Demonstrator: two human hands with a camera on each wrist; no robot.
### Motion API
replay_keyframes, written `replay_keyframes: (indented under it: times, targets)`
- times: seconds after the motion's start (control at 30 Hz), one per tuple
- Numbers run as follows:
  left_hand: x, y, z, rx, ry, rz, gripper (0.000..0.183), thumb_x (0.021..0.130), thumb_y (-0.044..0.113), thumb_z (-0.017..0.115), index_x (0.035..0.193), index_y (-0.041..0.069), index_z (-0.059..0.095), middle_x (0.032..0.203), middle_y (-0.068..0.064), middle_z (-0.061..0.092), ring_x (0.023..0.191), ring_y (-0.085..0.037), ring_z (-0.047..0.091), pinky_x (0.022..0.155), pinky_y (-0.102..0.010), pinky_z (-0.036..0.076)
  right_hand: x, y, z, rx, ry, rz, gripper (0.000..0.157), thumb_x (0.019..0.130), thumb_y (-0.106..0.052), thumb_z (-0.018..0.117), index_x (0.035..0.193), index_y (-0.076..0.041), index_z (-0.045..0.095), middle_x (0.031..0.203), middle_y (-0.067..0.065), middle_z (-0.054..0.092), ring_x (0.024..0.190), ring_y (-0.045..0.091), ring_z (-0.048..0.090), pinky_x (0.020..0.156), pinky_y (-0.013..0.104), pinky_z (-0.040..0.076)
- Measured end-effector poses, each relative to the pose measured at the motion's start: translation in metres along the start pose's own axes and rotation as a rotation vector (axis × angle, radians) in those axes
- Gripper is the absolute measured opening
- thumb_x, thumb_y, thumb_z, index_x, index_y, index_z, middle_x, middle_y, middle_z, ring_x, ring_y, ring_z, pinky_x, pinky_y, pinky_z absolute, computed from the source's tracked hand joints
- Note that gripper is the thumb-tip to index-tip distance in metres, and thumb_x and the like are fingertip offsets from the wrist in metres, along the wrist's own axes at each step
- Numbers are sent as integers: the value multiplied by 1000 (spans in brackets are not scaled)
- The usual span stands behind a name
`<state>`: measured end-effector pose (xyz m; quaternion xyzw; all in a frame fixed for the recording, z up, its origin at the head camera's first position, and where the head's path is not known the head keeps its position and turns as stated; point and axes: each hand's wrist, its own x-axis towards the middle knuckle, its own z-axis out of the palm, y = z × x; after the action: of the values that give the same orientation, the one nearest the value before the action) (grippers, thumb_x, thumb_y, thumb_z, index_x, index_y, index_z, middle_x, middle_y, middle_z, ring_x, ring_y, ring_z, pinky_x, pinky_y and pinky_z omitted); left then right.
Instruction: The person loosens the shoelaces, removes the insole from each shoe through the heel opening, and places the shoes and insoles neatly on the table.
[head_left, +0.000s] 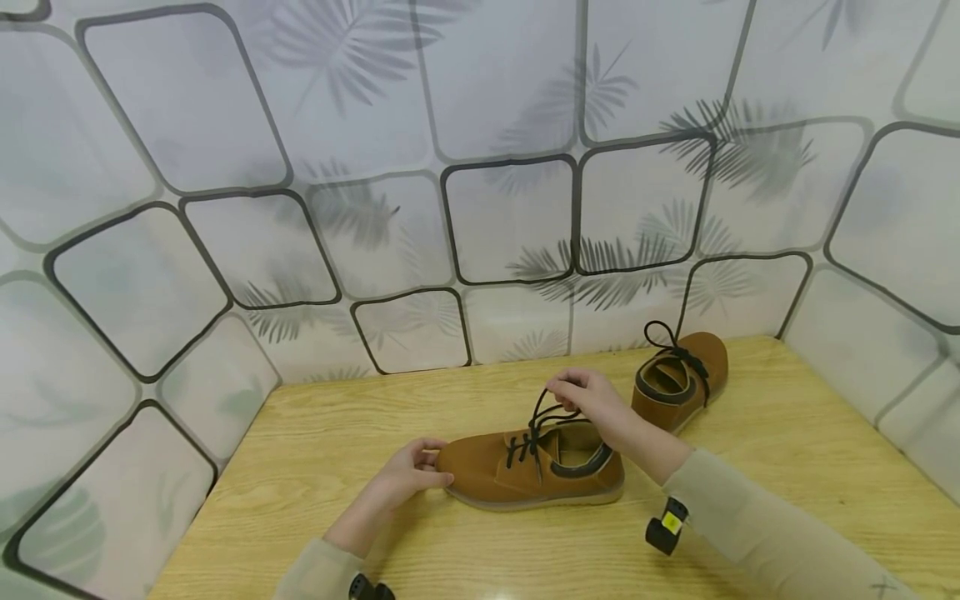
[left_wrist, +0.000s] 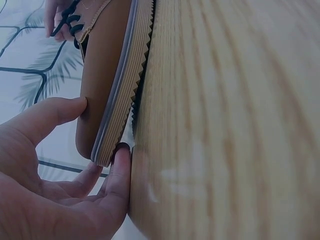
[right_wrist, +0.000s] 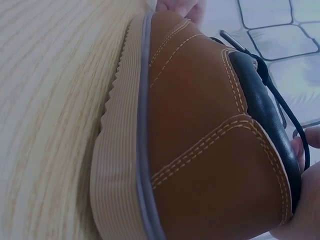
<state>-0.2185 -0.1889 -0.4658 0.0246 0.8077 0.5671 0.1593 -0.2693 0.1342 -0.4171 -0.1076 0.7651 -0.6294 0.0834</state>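
A brown lace-up shoe (head_left: 476, 468) lies sole down on the wooden table, its toe to the left. My left hand (head_left: 403, 478) grips the toe; in the left wrist view its thumb presses the upper while fingertips reach under the sole (left_wrist: 112, 125). Over the shoe's opening, my right hand (head_left: 596, 404) pinches the black shoelace (head_left: 537, 410) and holds it up in a loop. The right wrist view shows the shoe's heel side (right_wrist: 215, 185) close up, with the right fingers partly cut off at the edge.
Behind my right hand stands a second brown shoe (head_left: 670, 410), its toe pointing away, its black lace (head_left: 686, 358) looped above the opening. A patterned wall covering (head_left: 510, 325) bounds the wooden table (head_left: 337, 417) at the back and sides.
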Motion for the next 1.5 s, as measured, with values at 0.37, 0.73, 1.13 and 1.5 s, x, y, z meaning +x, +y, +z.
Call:
replay_keyframes:
  times: [0.37,0.73,1.13,1.5]
  targets:
    - [-2,1,0,2,-6,2,60,91,5,78,145,-4,53,129,-20,64,107,-23,62,86,-28,48,2,1,-3,120,36,33,18,110,-19,57,95,-11,63,82,-4,55,77,14,48,76,29,46]
    - [-1,1,0,5,-9,4,60,91,5,78,145,-4,53,128,-21,65,106,-23,62,85,-28,47,4,4,-2,22,-12,4,20,107,-17,62,105,0,73,77,-4,59,71,14,48,72,31,45]
    - [-1,1,-1,8,-14,20,60,91,5,78,144,-5,53,128,-22,65,106,-22,63,87,-29,50,2,3,-1,82,55,11,24,109,-17,60,111,5,72,79,-8,65,75,12,59,77,28,52]
    - [-1,2,-1,7,-34,33,60,91,4,77,145,-7,51,129,-22,64,105,-21,63,86,-28,50,0,4,-5,314,107,5,19,109,-12,59,102,-10,77,82,-11,73,75,3,67,79,23,60]
